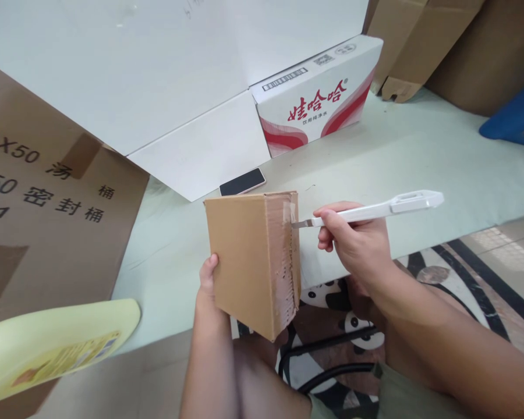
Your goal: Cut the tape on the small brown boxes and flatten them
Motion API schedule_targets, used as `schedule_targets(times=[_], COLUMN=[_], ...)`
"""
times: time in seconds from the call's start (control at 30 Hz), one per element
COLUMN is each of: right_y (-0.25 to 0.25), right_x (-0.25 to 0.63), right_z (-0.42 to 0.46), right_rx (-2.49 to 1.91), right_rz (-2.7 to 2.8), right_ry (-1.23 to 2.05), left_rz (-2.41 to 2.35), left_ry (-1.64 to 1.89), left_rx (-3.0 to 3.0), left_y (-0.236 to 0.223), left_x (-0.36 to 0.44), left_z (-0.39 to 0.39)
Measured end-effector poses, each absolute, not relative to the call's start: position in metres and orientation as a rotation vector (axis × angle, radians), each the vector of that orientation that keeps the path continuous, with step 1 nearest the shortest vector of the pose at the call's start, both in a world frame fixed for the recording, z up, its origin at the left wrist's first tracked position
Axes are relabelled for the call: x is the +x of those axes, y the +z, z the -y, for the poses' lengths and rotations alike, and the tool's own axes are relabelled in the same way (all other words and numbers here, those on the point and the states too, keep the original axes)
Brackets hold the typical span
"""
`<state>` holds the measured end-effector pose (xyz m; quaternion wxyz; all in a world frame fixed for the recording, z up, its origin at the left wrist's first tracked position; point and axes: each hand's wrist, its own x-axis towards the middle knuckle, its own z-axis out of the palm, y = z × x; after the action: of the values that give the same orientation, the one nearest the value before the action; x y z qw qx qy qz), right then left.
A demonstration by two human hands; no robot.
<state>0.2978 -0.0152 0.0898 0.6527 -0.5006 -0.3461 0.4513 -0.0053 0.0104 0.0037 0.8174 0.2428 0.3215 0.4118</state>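
Forearms (454,343) cropped | left hand (207,278) mostly behind box (242,256) | cutter (371,212) tip unclear

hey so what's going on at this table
A person's left hand grips a small cardboard box, while the right hand holds a white knife, its blade by the tape on the box's rough side. Whether it has cut in, I can't tell. A phone lies on the table beyond the box.

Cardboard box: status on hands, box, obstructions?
Left hand grips cardboard box. Right hand holds white cutter, blade at box's ragged, taped side. Phone behind box, away from blade.
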Motion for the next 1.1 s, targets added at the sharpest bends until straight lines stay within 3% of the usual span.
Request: schedule_targets(times=[0.7,0.93,1.1], right_y=[0.086,0.077,0.074], right_x=[0.294,0.309,0.313], right_z=[0.013,0.006,0.002], right_rx=[-1.155,-1.115,-1.158], right_rz=[0.778,0.707,0.805], right_ry=[1.12,0.831,0.919], left_rz=[-0.742,-0.724,-0.723], left_ry=[0.819,0.779,0.804], left_rx=[0.521,0.522,0.51], left_y=[0.003,0.0,0.001], left_x=[-0.004,-0.009,-0.007], left_z=[-0.011,-0.012,-0.011])
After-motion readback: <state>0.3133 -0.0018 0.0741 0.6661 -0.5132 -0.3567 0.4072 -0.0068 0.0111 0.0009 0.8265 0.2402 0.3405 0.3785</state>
